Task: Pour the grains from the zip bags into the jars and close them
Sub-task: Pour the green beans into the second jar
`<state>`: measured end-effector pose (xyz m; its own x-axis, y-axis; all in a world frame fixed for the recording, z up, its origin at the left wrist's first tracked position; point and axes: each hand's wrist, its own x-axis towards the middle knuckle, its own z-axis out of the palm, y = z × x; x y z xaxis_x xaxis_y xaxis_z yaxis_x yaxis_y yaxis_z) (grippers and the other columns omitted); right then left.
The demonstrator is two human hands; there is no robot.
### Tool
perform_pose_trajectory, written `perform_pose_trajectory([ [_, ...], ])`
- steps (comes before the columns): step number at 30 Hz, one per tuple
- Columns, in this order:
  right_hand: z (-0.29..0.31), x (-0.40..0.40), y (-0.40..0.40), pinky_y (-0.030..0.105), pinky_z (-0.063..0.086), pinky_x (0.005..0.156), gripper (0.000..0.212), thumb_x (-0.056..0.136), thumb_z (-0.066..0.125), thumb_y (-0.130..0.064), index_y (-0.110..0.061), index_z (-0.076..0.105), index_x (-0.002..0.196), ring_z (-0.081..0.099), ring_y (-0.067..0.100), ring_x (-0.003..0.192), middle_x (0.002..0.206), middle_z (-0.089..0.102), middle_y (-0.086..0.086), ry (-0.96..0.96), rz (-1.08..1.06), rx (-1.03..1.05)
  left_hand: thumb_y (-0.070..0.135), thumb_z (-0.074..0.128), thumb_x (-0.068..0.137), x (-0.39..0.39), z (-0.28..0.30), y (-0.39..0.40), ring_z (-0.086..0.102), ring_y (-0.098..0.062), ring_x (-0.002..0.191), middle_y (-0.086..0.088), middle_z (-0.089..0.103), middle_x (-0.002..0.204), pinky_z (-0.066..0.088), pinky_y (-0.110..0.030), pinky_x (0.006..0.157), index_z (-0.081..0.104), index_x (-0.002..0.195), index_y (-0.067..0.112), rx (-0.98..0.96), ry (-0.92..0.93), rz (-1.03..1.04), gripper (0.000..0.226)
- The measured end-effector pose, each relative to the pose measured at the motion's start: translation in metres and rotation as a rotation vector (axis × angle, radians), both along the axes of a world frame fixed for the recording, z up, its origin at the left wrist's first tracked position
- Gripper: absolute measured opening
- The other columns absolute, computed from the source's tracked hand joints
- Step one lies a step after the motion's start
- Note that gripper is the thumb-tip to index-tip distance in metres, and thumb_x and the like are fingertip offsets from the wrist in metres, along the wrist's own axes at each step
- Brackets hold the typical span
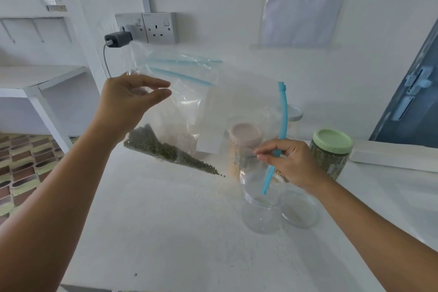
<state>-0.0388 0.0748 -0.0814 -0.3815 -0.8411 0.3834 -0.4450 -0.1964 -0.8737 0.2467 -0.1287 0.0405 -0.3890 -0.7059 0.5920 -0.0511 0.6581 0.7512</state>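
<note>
hanging between both hands point(132, 99) point(288, 161), zip bag point(283, 125) above open jar point(262, 211).

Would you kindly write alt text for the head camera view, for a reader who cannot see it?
The right hand pinches a blue-zipped bag over an open clear jar, whose lid lies beside it. The left hand hovers open by standing bags of grains; pink-lidded and green-lidded jars stand behind.
</note>
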Motion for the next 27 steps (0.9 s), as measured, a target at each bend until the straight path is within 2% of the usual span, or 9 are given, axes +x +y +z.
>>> perform_pose_trajectory([
  [2,0.002,-0.001,0.000,0.028,0.054,0.100,0.019,0.086,0.081,-0.004,-0.021,0.083,0.093,0.072,0.017,0.105,0.097,0.080,-0.004,0.004,-0.005,-0.045,0.031,0.089,0.080,0.001,0.008,0.000,0.044,-0.024,0.055,-0.024,0.066,0.073,0.039,-0.023,0.059,0.083,0.096,0.029,-0.017,0.021,-0.011,0.017],
  [4,0.005,-0.001,0.001,0.025,0.054,0.100,0.019,0.087,0.079,-0.001,-0.018,0.083,0.094,0.072,0.016,0.106,0.099,0.080,-0.004,0.003,0.019,-0.063,0.034,0.091,0.079,-0.001,0.016,-0.002,0.047,-0.037,0.062,-0.032,0.067,0.082,0.041,-0.034,0.068,0.084,0.093,0.032,-0.036,0.036,-0.013,0.016],
  [6,0.003,-0.001,0.003,0.022,0.053,0.099,0.019,0.088,0.078,0.001,-0.016,0.083,0.095,0.072,0.011,0.106,0.100,0.081,-0.006,-0.015,0.039,-0.027,0.035,0.090,0.078,-0.004,0.021,-0.001,0.050,-0.032,0.062,-0.017,0.071,0.078,0.044,-0.031,0.070,0.083,0.091,0.033,-0.057,0.018,-0.026,0.015],
  [8,0.000,0.000,0.006,0.019,0.052,0.098,0.018,0.089,0.077,0.000,-0.016,0.083,0.095,0.072,0.007,0.105,0.100,0.081,-0.007,-0.033,0.037,0.010,0.034,0.089,0.078,-0.008,0.023,0.003,0.049,-0.012,0.058,0.002,0.066,0.070,0.044,-0.020,0.065,0.082,0.091,0.035,-0.087,-0.012,-0.028,0.015],
  [12,-0.006,-0.001,0.008,0.016,0.051,0.096,0.019,0.090,0.078,-0.004,-0.021,0.084,0.095,0.070,0.004,0.108,0.104,0.080,-0.011,-0.052,0.029,0.049,0.035,0.088,0.080,-0.015,0.025,0.010,0.049,-0.010,0.058,-0.014,0.064,0.081,0.044,-0.022,0.065,0.081,0.089,0.040,-0.162,-0.064,-0.017,0.013],
  [16,-0.003,-0.003,0.007,0.015,0.051,0.096,0.019,0.088,0.080,-0.004,-0.020,0.084,0.097,0.069,0.002,0.109,0.107,0.079,-0.011,-0.077,0.019,0.057,0.030,0.087,0.082,-0.019,0.031,0.012,0.048,-0.006,0.052,0.001,0.061,0.081,0.042,-0.013,0.058,0.080,0.092,0.033,-0.176,-0.072,-0.005,0.013],
  [19,-0.003,-0.002,0.008,0.015,0.053,0.091,0.016,0.089,0.078,-0.003,-0.016,0.083,0.098,0.072,0.003,0.100,0.100,0.080,-0.010,-0.046,0.007,0.065,0.031,0.086,0.083,-0.021,0.031,0.013,0.052,-0.009,0.059,0.002,0.065,0.089,0.046,-0.016,0.065,0.079,0.092,0.036,-0.217,-0.089,-0.005,0.013],
  [22,-0.004,-0.003,0.008,0.019,0.055,0.093,0.019,0.089,0.078,-0.003,-0.019,0.083,0.095,0.073,0.005,0.098,0.098,0.080,-0.010,-0.039,-0.031,0.031,0.032,0.086,0.084,-0.023,0.030,0.011,0.054,-0.009,0.065,-0.005,0.067,0.098,0.050,-0.024,0.071,0.078,0.094,0.038,-0.235,-0.089,0.004,0.014],
  [27,-0.001,-0.009,0.013,0.018,0.053,0.093,0.020,0.090,0.079,-0.005,-0.023,0.083,0.093,0.071,0.007,0.102,0.099,0.080,-0.012,0.003,-0.034,0.014,0.034,0.085,0.084,-0.026,0.032,0.009,0.054,-0.009,0.069,0.006,0.067,0.094,0.051,-0.027,0.075,0.078,0.096,0.039,-0.236,-0.077,-0.018,0.014],
])
